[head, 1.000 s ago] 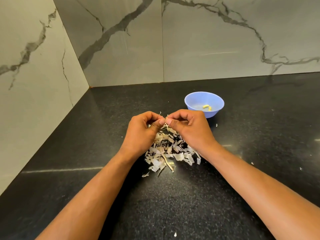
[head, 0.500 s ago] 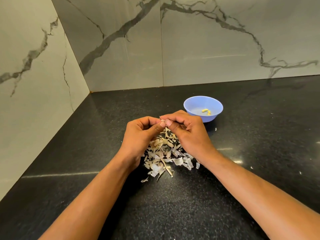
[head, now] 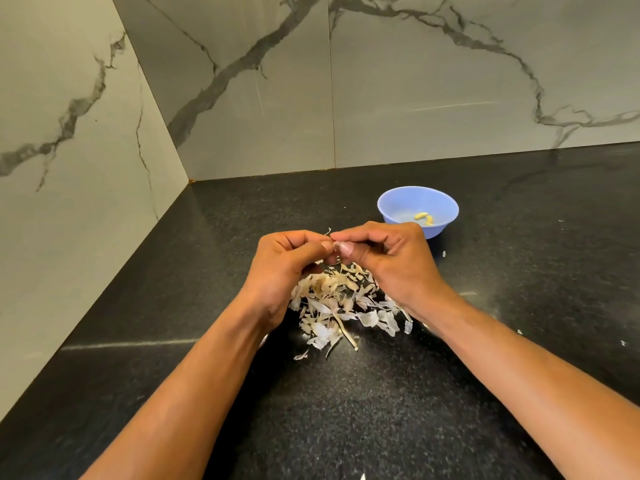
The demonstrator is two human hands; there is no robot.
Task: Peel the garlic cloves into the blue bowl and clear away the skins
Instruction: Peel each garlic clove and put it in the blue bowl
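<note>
I was mid-peel: both hands, left hand (head: 284, 261) and right hand (head: 388, 258), pinched a garlic clove (head: 335, 244) above the skin pile (head: 343, 306); next, I judged, dropping it into the blue bowl (head: 398, 202).

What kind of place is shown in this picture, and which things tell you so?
Most likely a home kitchen corner. A dark speckled stone countertop meets marble-look wall tiles, and two hands work over a pile of garlic skins beside a blue bowl holding peeled cloves.
</note>
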